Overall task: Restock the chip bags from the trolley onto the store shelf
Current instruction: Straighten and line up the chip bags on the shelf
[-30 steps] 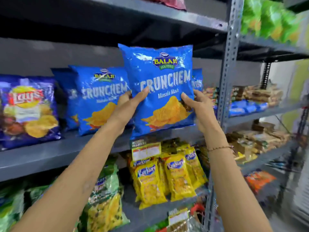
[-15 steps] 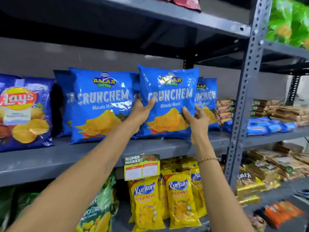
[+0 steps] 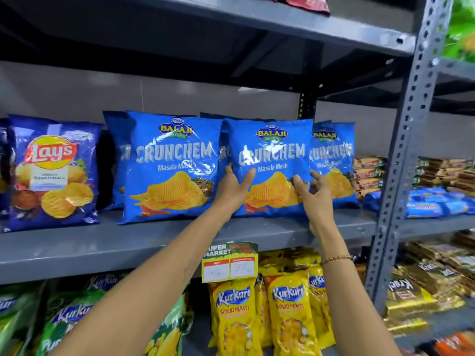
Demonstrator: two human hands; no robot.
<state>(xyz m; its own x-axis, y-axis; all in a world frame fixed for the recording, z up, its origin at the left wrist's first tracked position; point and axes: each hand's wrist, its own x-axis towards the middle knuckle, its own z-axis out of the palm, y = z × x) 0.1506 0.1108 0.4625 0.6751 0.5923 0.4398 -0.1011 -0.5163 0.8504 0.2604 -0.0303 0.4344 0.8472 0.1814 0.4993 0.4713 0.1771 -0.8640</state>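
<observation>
Grey metal shelving fills our view, with a pale wall behind the middle shelf (image 3: 270, 227) and a perforated upright post (image 3: 406, 155) at three o'clock. We have both arms stretched forward to a blue chip bag (image 3: 272, 160) that stands upright on that shelf, just right of centre. Our left hand (image 3: 232, 188) presses against the bag's lower left edge, thumb spread across its front. Our right hand (image 3: 314, 194) is at the bag's lower right edge, thumb on the front, the other fingers loosely curled at its side; whether they grip it we cannot tell. The two hands are apart, one on each side of the bag, and a thin bracelet (image 3: 335, 258) circles the right wrist.

At nine o'clock from this bag stands a matching blue bag (image 3: 169, 165), their edges touching, and another of the same kind (image 3: 334, 163) sits partly behind it at three o'clock. Further toward nine o'clock is a dark blue bag (image 3: 54, 173). At six o'clock a price tag (image 3: 230, 263) hangs from the shelf edge, above yellow snack packs (image 3: 288, 312) on the shelf below.
</observation>
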